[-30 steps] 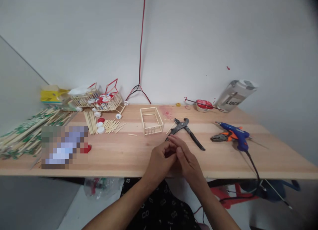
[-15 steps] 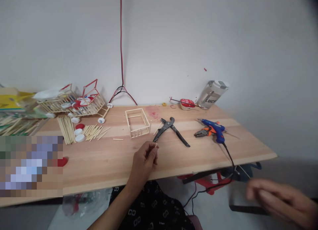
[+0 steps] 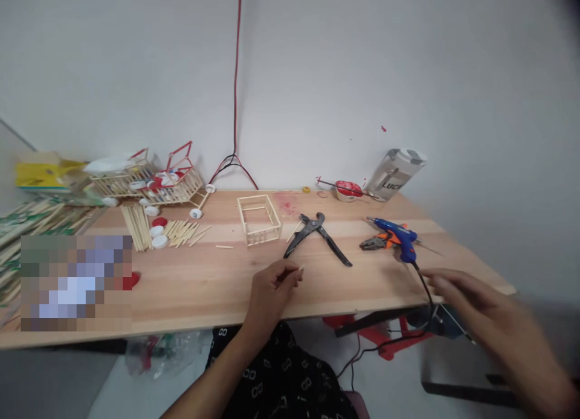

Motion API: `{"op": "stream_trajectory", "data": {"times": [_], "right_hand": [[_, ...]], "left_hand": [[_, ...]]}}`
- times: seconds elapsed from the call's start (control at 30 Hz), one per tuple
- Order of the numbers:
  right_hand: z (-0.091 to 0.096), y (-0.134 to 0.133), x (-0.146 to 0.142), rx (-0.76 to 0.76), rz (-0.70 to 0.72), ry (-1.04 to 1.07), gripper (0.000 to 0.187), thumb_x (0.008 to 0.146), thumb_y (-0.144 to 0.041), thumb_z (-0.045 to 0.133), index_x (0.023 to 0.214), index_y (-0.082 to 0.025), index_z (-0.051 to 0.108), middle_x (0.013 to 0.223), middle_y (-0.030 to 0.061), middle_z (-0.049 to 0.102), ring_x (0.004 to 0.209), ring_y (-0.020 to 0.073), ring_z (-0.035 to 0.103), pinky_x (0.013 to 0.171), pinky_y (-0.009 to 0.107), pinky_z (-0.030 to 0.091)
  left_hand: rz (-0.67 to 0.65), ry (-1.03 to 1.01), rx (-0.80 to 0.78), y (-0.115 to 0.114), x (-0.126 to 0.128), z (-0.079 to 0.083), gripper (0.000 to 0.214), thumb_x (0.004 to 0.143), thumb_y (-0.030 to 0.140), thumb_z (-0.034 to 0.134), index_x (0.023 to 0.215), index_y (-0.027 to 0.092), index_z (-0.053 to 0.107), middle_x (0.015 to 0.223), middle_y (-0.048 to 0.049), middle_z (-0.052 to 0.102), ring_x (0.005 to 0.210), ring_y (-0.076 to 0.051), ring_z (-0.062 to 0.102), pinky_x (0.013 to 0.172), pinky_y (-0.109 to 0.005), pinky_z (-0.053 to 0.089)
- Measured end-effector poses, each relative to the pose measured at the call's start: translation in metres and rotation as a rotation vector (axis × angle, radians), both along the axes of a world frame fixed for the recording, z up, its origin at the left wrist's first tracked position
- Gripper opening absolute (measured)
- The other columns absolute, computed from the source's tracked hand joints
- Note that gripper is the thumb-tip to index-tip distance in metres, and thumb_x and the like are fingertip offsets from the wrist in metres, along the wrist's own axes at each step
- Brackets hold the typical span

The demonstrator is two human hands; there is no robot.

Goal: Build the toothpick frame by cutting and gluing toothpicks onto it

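My left hand [image 3: 272,292] is closed in a pinch at the table's front edge. A short pale wooden stick [image 3: 301,268] shows at its fingertips, mostly hidden. My right hand [image 3: 487,313], blurred, reaches in from the right with fingers stretched out and nothing visible in them. Closest to it are the black cord and the blue glue gun [image 3: 408,245], which lies across orange-handled pliers [image 3: 374,243]. Beyond my left hand lie dark slip-joint pliers [image 3: 313,226] with spread handles. An open box frame of thin sticks [image 3: 277,230] stands just left of them.
Cut sticks [image 3: 183,232], long sticks [image 3: 137,229] and white caps [image 3: 160,242] lie at left. Small stick carts [image 3: 179,189] stand behind them. A red paint dish [image 3: 348,192] and a tilted container [image 3: 396,174] are at the back. A pixelated patch hides the left front.
My right hand has come up and inward, from beside the table to the glue gun's cord, its fingers straightening. My left hand keeps its pinch. The view has shifted slightly left.
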State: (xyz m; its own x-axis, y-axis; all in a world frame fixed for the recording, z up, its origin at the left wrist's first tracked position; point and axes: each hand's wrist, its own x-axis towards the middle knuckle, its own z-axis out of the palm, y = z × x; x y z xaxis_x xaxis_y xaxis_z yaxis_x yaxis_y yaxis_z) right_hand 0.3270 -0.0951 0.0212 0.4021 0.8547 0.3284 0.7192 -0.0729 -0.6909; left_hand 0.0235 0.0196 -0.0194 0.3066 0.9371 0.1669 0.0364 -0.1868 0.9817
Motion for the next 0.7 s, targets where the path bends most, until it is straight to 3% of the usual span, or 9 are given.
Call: {"op": "stream_trajectory", "data": {"times": [0.07,0.17,0.27,0.47,0.6,0.7], "right_hand": [[-0.004,0.033,-0.054,-0.005,0.140,0.021,0.020,0.083,-0.046,0.060,0.091,-0.032,0.072,0.099,0.0097,0.072,0.093,0.0314,0.065,0.080,0.047,0.049],[-0.008,0.069,-0.128,-0.003,0.412,0.104,0.020,0.086,-0.040,0.057,0.090,-0.027,0.072,0.091,0.0064,0.072,0.078,0.0230,0.064,0.070,0.037,0.050],[-0.014,0.085,-0.168,-0.007,0.497,0.233,0.017,0.087,-0.035,0.056,0.086,-0.024,0.070,0.085,0.0045,0.071,0.077,0.0201,0.064,0.069,0.033,0.050],[-0.022,0.105,-0.179,-0.052,0.505,0.386,0.015,0.081,-0.033,0.063,0.084,-0.020,0.068,0.082,0.0047,0.071,0.073,0.0190,0.064,0.068,0.031,0.049],[-0.021,0.132,-0.180,0.066,0.337,0.282,0.021,0.082,-0.038,0.063,0.079,-0.018,0.067,0.073,0.0035,0.069,0.067,0.0175,0.060,0.064,0.028,0.046],[-0.027,0.152,-0.186,0.135,0.280,0.136,0.020,0.083,-0.035,0.061,0.078,-0.018,0.069,0.074,0.0029,0.070,0.068,0.0172,0.060,0.066,0.028,0.044]], "left_hand": [[0.030,-0.009,-0.019,-0.001,-0.001,0.000,0.015,0.083,0.033,0.062,0.074,0.021,0.066,0.069,0.0004,0.062,0.064,-0.014,0.057,0.061,-0.024,0.046],[0.046,-0.010,-0.067,-0.003,-0.006,0.001,0.013,0.080,0.032,0.065,0.072,0.022,0.069,0.064,0.0014,0.062,0.058,-0.014,0.056,0.056,-0.024,0.045],[0.060,-0.036,-0.092,-0.004,-0.014,0.003,0.009,0.078,0.029,0.067,0.074,0.024,0.072,0.067,0.0012,0.067,0.063,-0.015,0.061,0.063,-0.025,0.049],[0.067,-0.131,-0.172,0.005,-0.027,0.000,0.015,0.079,0.028,0.066,0.088,0.020,0.074,0.076,-0.0016,0.072,0.070,-0.017,0.068,0.073,-0.027,0.053],[0.171,-0.161,-0.168,0.008,-0.031,-0.006,0.030,0.080,0.022,0.062,0.109,0.018,0.067,0.090,-0.0045,0.072,0.072,-0.015,0.067,0.069,-0.026,0.054],[0.211,-0.135,-0.120,0.006,-0.034,-0.006,0.019,0.083,0.022,0.057,0.097,0.015,0.068,0.087,-0.0055,0.070,0.070,-0.014,0.065,0.064,-0.023,0.052]]}}
